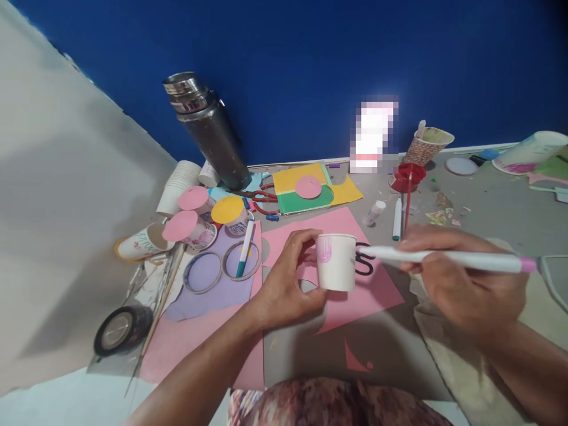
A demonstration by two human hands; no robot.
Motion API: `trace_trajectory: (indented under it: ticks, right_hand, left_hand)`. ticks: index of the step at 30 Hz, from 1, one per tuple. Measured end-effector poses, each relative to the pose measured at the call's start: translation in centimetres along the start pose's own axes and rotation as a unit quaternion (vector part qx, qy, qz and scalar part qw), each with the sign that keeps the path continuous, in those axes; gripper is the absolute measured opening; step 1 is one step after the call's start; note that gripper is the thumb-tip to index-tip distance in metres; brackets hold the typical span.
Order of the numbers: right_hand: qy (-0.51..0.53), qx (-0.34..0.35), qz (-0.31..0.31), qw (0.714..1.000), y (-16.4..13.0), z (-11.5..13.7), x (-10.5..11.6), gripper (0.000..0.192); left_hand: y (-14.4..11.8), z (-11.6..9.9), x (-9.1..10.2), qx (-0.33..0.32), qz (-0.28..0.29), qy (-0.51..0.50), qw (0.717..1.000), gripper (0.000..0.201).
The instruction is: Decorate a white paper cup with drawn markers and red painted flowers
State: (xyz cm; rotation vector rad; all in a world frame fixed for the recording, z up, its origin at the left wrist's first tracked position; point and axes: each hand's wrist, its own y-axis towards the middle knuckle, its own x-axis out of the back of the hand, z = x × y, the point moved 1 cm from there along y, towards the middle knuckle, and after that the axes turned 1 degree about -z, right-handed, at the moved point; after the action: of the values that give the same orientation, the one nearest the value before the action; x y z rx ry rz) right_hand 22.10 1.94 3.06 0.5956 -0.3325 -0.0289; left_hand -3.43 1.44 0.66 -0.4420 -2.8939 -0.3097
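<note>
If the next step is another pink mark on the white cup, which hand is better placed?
Probably the right hand: it holds the pink-ended marker, tip pointing at the side of the white cup. The left hand is occupied, gripping that cup.

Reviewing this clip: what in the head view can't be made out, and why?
All in the head view:
Far side and inside of the paper cup in the left hand: hidden by its near wall.
Whether the marker in the right hand touches the cup: tip too blurred.
Bright upright shape: masked by blocky pixels.
Full extent of the green piece: cut off by the right edge.
</note>
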Motion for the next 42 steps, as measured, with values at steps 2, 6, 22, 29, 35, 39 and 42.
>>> trace_trajectory:
  ticks: [2, 6, 22, 29, 35, 39, 42]
  right_hand:
    - [0.015, 0.034, 0.051, 0.998, 0.0, 0.7, -0.2, 0.008]
    - [0.028, 0.094, 0.115, 0.989, 0.3, 1.4, -0.8, 0.013]
    - [-0.055, 0.162, 0.135, 0.976, 0.9, 2.2, -1.2, 0.015]
    - [-0.043, 0.160, 0.133, 0.977, 1.0, 2.3, -1.3, 0.018]
    - [-0.045, 0.159, 0.130, 0.978, 1.2, 2.4, -1.3, 0.016]
    - [-0.043, 0.162, 0.127, 0.978, 1.2, 2.4, -1.3, 0.014]
    - [-0.042, 0.159, 0.131, 0.978, 1.2, 2.3, -1.3, 0.015]
  left_hand:
    - [0.0, 0.3, 0.1, 0.003, -0.005, -0.001, 1.000, 0.082]
    - [0.0, 0.4, 0.3, 0.011, -0.006, 0.011, 1.000, 0.088]
    - [0.0, 0.4, 0.1, -0.010, 0.001, 0.019, 1.000, 0.081]
    - [0.1, 0.2, 0.1, -0.003, 0.000, 0.018, 1.000, 0.079]
    - [0.1, 0.1, 0.1, 0.005, -0.004, 0.021, 1.000, 0.077]
    - [0.0, 0.0, 0.0, 0.005, -0.005, 0.023, 1.000, 0.077]
    - [0.1, 0.0, 0.0, 0.009, -0.004, 0.021, 1.000, 0.077]
